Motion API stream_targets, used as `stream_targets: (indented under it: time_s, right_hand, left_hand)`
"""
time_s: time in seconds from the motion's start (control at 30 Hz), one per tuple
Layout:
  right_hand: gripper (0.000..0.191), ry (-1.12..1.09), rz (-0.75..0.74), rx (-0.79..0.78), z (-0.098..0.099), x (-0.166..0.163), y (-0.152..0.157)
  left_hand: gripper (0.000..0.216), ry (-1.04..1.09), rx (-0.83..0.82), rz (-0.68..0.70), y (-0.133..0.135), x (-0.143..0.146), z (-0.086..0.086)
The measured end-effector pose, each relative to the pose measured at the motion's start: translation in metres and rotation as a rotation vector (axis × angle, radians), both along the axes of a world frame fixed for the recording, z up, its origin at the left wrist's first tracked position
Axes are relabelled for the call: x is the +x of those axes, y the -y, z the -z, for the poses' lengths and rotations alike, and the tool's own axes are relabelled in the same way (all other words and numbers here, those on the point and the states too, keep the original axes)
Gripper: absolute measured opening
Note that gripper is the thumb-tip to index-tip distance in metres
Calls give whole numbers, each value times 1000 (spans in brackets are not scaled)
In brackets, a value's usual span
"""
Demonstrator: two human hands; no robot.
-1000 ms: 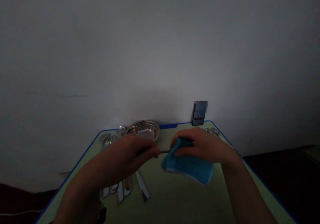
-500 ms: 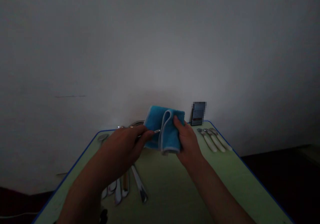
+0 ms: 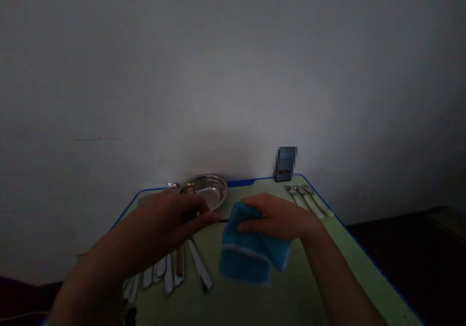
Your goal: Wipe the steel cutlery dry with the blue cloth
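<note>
One thin utensil (image 3: 223, 221), pinched by the left hand (image 3: 187, 216), runs into blue cloth (image 3: 247, 250); right hand (image 3: 274, 215) clasps that cloth

Thin metal utensil (image 3: 223, 221): right end hidden by blue fabric cloth (image 3: 244, 266)
Black rectangular phone (image 3: 283, 176): upper part pixelated
Pale-green counter (image 3: 233, 309): near edge cut off

Wall (image 3: 233, 73): I get dim grey, palest mid-frame, darker toward corners.
Bowl (image 3: 214, 195): small glints reach me.
Cloth (image 3: 245, 266): I see its lower edge smeared.
Phone (image 3: 286, 160): mostly pixelated.
</note>
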State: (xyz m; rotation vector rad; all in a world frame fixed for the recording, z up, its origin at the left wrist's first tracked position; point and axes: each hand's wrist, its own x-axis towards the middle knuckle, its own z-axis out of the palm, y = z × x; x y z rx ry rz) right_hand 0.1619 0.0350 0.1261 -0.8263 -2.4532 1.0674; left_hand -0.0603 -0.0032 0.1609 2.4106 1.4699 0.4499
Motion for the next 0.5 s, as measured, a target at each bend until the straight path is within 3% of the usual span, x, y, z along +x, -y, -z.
stream_targets:
  time_s: [0.17,0.5]
  right_hand:
    - [19,112,-48,108,-3,-1,3]
    - [21,39,102,106,-13,25,8]
  left_hand:
    - [34,-133,-14,74,-3,7,6]
    - [26,19,-24,125,0,6,4]
